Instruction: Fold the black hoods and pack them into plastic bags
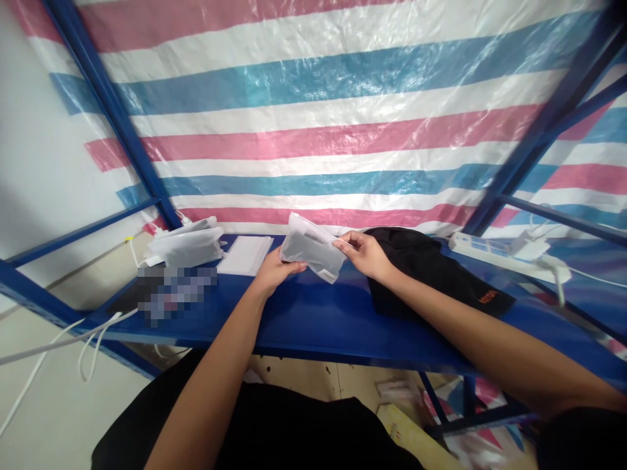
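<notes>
Both my hands hold a frosted zip bag (pixel 313 249) with something dark grey inside, just above the blue shelf. My left hand (pixel 278 269) grips its left end, thumb on the near side. At the other end, my right hand (pixel 361 253) pinches the bag's edge near its slider. A small white label shows at the bag's lower corner. What the bag contains cannot be made out. Left of my left hand lies a flat stack of white sheets or empty bags (pixel 245 255). A black folded cloth (pixel 411 261) with orange lettering lies by my right hand.
More frosted bags (pixel 189 245) are piled at the shelf's left. A white power strip (pixel 504 256) with plugs and cables lies on the right. Blue metal posts (pixel 117 124) frame the shelf (pixel 313 320), and a striped plastic sheet (pixel 313 130) hangs behind. White cables (pixel 98 339) dangle at the left.
</notes>
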`<state>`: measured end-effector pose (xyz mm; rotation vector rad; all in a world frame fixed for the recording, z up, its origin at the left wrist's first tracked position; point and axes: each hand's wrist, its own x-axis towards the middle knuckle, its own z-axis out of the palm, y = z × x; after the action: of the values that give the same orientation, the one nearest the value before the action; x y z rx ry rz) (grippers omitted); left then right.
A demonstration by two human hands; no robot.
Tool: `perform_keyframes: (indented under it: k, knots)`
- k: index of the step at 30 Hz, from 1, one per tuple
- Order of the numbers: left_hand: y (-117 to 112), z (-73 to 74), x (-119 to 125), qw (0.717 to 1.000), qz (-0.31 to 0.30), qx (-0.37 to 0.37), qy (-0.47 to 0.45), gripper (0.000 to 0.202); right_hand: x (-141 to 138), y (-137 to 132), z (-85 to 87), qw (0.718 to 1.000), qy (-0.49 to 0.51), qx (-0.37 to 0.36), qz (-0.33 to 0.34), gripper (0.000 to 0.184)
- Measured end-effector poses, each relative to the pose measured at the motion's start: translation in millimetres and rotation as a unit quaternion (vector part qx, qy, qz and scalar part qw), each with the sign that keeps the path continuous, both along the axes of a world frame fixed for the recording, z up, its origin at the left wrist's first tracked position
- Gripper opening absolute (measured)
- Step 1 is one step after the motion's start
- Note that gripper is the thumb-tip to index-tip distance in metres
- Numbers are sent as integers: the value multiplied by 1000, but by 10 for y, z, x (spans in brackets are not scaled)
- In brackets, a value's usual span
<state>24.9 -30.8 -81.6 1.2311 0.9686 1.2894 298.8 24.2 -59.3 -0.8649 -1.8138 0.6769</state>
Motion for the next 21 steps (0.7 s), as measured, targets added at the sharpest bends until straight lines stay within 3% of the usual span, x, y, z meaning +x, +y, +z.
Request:
perform_keyframes:
  k: [3, 8, 12, 16, 21]
  knots:
    - [-49, 55, 15, 999, -34, 10, 22, 72, 50, -18, 51, 999, -22, 34, -9, 46]
    - [-66, 66, 5, 999, -37, -3, 26, 64, 112, -95, 164, 986, -111, 122, -11, 44]
    - [-67, 73, -15, 997, -79, -13, -11, 64, 99, -106, 184, 994, -79, 67, 22, 48]
    - [-74, 93, 8, 996, -86, -11, -20, 64, 58, -147, 179, 988, -134, 12, 70, 58]
    - [-102, 109, 58, 998, -63, -16, -7, 62, -28, -304, 177, 970, -228, 84, -25, 65]
